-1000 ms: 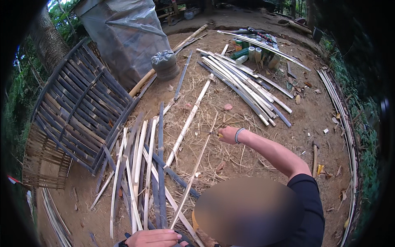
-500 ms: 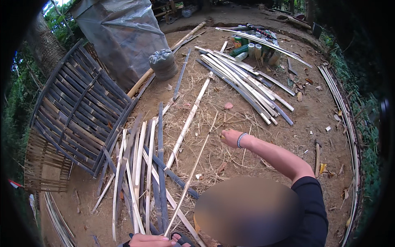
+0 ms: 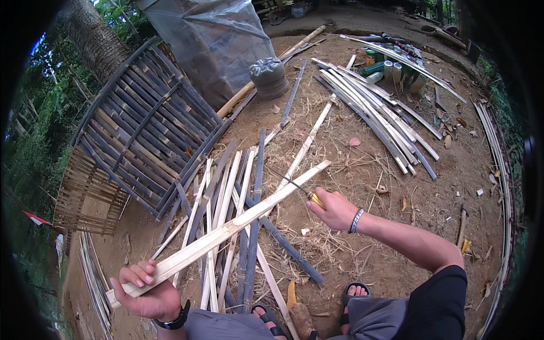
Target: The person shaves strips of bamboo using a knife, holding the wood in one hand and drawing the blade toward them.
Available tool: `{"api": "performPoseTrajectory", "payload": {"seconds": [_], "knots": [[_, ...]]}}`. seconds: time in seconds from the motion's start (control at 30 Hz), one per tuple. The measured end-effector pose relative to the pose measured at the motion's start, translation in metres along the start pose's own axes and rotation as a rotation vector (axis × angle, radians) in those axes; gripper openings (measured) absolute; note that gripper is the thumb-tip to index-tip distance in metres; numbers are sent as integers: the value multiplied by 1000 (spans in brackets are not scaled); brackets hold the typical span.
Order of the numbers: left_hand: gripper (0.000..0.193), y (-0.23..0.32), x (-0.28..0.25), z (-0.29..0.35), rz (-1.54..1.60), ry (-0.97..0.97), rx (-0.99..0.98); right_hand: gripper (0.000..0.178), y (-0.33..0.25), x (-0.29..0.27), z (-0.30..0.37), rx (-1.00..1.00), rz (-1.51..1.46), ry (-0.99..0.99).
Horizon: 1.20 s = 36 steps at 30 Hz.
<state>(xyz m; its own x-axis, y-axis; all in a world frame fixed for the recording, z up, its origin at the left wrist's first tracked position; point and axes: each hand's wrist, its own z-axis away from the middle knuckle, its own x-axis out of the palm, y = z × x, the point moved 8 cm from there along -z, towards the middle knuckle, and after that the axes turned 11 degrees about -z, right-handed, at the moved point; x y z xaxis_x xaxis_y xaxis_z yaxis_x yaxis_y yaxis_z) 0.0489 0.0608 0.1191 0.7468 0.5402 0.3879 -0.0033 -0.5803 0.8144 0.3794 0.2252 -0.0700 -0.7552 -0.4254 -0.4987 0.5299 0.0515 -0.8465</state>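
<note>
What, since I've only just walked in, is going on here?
A person's left hand grips a long pale wooden strip near one end. The right hand holds a yellow-handled knife, its blade crossing the strip toward the other end. More strips lie on the ground.

Half-hidden knife, cropped limbs, and small things too unclear to name.
The right grip (image 3: 334,211) covers most of the handle of the knife (image 3: 314,198), and its thin blade's tip is hard to tell. The held strip (image 3: 226,231) hides part of the left grip (image 3: 150,292), whose forearm (image 3: 171,333) the lower edge cuts off. That edge also crops the trousers (image 3: 377,314) and black sleeve (image 3: 433,309). Trousers partly cover the feet (image 3: 356,292); the brown thing (image 3: 301,318) between them is unclear. The containers (image 3: 388,68) are too small to read their contents, likewise the red-and-white thing (image 3: 35,217). The upper edge cuts off the plastic sheet (image 3: 209,45).
</note>
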Motion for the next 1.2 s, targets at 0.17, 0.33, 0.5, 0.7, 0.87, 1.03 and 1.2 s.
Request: {"api": "performPoseTrajectory", "payload": {"seconds": [0.17, 0.33, 0.5, 0.7, 0.87, 1.03, 1.2], "knots": [[46, -5, -48, 56, -129, 213, -106, 27, -29, 66, 73, -299, -66, 13], [46, 5, -41, 100, -100, 92, -36, 29, -22, 103, 80, -235, -80, -60], [45, -4, -34, 113, -1, 18, -36, 28, 2, 105, 69, -224, 30, -35], [42, -6, -42, 104, -83, 110, -101, 27, 33, 104, 41, -52, -1, -94], [40, -16, -43, 98, -93, 101, -68, 28, 29, 94, 33, -51, 91, -149], [37, -13, -53, 98, -65, 84, 2, 29, 20, 110, 41, 7, 37, -262], [35, -18, -47, 99, -107, 8, 6, 28, 40, 95, 19, 45, 78, -177]]}}
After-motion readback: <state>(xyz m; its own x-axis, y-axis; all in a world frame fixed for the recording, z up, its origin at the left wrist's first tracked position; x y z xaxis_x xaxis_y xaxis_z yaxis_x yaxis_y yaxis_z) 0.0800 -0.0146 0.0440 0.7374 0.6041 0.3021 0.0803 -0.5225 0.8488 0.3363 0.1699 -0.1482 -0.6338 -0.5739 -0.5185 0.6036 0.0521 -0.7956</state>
